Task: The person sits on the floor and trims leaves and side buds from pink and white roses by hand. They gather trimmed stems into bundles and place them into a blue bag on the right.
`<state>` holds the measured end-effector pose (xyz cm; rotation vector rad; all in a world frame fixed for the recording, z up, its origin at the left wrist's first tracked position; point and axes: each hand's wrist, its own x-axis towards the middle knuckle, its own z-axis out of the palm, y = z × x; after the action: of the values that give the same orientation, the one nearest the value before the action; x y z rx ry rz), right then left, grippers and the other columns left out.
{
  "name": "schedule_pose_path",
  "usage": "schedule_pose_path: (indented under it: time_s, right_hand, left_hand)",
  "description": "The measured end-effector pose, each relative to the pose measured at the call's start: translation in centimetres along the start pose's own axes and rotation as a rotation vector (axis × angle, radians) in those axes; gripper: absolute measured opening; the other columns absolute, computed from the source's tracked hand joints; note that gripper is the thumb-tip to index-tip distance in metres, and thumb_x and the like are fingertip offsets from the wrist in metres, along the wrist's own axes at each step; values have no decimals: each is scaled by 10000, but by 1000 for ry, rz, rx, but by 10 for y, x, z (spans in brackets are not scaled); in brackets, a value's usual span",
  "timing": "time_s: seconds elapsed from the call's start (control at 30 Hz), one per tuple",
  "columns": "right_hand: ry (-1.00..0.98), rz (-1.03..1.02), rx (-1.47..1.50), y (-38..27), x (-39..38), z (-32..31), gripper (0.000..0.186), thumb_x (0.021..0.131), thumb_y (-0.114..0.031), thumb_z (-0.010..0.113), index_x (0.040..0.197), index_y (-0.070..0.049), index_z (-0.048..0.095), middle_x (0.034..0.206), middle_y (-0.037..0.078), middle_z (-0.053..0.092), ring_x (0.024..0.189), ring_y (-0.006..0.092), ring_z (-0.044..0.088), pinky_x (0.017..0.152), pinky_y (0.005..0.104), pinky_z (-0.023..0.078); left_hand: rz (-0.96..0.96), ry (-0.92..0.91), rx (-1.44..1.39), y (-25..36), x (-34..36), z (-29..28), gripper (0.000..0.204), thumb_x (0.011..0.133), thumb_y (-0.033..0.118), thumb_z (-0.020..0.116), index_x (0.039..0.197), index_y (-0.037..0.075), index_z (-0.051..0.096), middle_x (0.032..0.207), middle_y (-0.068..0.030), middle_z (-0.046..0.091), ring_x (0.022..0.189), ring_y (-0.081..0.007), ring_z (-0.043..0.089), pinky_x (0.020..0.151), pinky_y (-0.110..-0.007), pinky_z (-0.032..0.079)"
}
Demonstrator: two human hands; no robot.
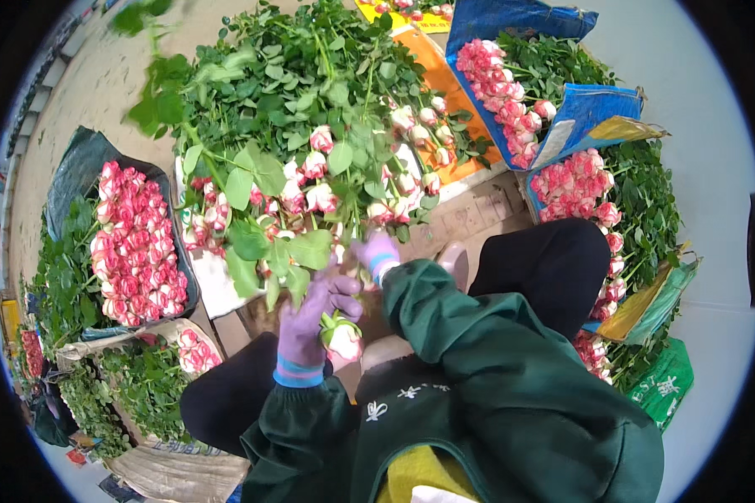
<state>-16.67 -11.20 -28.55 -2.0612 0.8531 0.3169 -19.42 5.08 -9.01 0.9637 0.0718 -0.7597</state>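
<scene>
Left hand [309, 317] has fingers clamped on one pink-edged rose [344, 342]; right hand [377, 251] blurred, grip unclear; left rose bundle [134, 251] looks finished, far loose roses [320, 198] remain unbundled

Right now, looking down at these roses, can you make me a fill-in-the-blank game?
1. The left hand and right hand wear mostly ____ gloves.
2. The rose nearest the jacket is closest to the ____ hand.
3. The jacket has dark ____ sleeves.
4. The upper-right bundle has mostly ____ wrapping.

Missing words: purple; left; green; blue.
</scene>
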Motion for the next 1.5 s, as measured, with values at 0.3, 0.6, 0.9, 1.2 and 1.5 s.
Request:
schedule_pose_path:
  time_s: [0.3,0.6,0.9,1.2,1.5]
  right_hand:
    - [-516,-195,1172,-117,-38,-162,275,836,-168,629,929,87,590,847,158,624,802,221,642,750,307,543]
    - [-889,-485,951,-108,-74,-169,252,918,-68,470,1134,13,569,1053,116,629,973,195,609,871,322,494]
    - [-266,-237,200,-60,-73,-128,243,779,-99,660,1010,-33,622,873,90,617,745,185,623,638,271,506]
    - [-62,-276,903,-34,-80,-173,244,789,-29,607,1020,49,612,832,82,657,649,177,628,511,283,518]
    - [-170,-420,952,-61,-152,-117,324,836,-62,628,1148,6,572,918,26,636,706,105,594,619,247,519]
  left_hand:
    - [166,184,85,23,10,17,370,923,226,496,1191,-28,468,998,-133,610,788,-184,630,608,-245,511]
    - [103,-59,124,16,25,5,296,880,169,523,1110,-9,579,985,-42,620,889,-129,594,787,-264,482]
    - [-211,-181,-280,-45,33,-22,200,898,170,560,1045,35,558,877,-91,648,748,-195,651,668,-339,569]
    - [-53,-110,-151,1,-32,29,309,867,129,606,1127,0,503,825,-93,611,768,-207,621,672,-325,529]
    - [329,68,58,8,-14,-2,238,907,100,498,1108,-16,553,964,-100,622,832,-143,599,797,-299,500]
